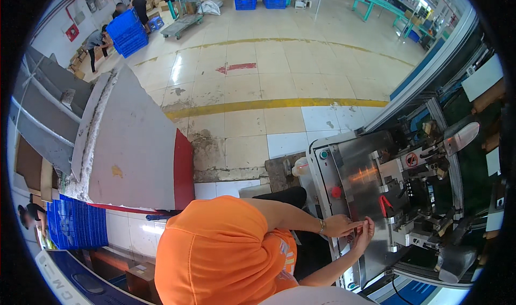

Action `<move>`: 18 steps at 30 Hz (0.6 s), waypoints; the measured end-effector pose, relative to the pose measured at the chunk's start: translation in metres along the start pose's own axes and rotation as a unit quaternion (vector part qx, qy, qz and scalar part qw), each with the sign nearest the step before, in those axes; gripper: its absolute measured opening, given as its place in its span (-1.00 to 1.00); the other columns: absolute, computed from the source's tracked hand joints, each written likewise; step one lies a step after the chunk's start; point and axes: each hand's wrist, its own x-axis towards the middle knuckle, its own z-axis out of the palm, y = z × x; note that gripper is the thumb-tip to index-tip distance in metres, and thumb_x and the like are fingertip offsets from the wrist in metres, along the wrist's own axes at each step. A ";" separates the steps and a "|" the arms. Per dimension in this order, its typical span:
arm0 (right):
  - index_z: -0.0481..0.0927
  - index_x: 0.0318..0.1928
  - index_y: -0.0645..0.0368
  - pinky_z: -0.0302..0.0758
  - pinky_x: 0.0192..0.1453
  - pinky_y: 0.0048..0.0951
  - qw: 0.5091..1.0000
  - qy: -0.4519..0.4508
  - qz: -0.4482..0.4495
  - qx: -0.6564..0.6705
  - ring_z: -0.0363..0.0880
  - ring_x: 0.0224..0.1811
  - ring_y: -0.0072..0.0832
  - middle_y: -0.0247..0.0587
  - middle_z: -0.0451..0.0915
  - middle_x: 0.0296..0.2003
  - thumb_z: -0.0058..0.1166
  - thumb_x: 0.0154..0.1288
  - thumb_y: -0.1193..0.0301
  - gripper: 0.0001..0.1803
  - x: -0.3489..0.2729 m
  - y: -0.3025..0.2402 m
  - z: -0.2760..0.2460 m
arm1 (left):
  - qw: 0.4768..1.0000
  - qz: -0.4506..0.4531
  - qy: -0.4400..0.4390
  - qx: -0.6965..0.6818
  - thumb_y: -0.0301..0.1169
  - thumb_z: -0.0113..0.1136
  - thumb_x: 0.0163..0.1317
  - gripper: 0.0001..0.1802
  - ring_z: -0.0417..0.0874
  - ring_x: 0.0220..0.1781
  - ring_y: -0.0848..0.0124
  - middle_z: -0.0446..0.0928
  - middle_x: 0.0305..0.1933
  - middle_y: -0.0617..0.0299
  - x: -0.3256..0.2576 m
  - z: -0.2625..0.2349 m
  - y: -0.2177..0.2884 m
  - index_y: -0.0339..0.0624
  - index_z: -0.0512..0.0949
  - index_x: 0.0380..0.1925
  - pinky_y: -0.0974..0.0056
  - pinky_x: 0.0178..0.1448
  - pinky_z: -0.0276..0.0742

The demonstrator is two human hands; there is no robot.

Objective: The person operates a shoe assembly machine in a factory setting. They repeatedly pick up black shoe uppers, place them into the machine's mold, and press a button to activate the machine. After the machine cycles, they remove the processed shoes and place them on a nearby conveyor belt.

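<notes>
My left hand (338,226), with a band at the wrist, meets my right hand (366,235) above the steel top of a bench machine (359,170). Their fingertips press together in a pinch. Whatever lies between them is too small to make out. Just beyond the fingers, a red-handled part (385,204) sits among the machine's metal clamps and fixtures (411,192). A red button (336,192) and a green button (323,155) are on its near panel. My orange sleeves and torso (215,251) fill the lower middle of the view.
A grey block with a red base (134,144) stands at left, with stacked blue crates (78,221) below it. A metal frame (424,74) borders the machine. Far off are a flat cart (181,25), blue bins (245,1) and other people (97,41).
</notes>
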 end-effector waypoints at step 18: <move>0.46 -0.19 0.19 0.16 -0.50 -0.74 1.000 0.001 0.010 0.027 0.20 -0.58 -0.79 -0.51 0.35 -0.58 0.01 0.24 0.35 -0.79 -0.002 -0.005 0.005 | 1.000 -0.007 -0.009 -0.014 -0.33 -0.05 0.15 -0.36 0.52 -0.39 0.13 0.51 -0.41 0.06 0.001 -0.003 0.002 -0.23 0.01 0.22 0.14 -0.26 0.39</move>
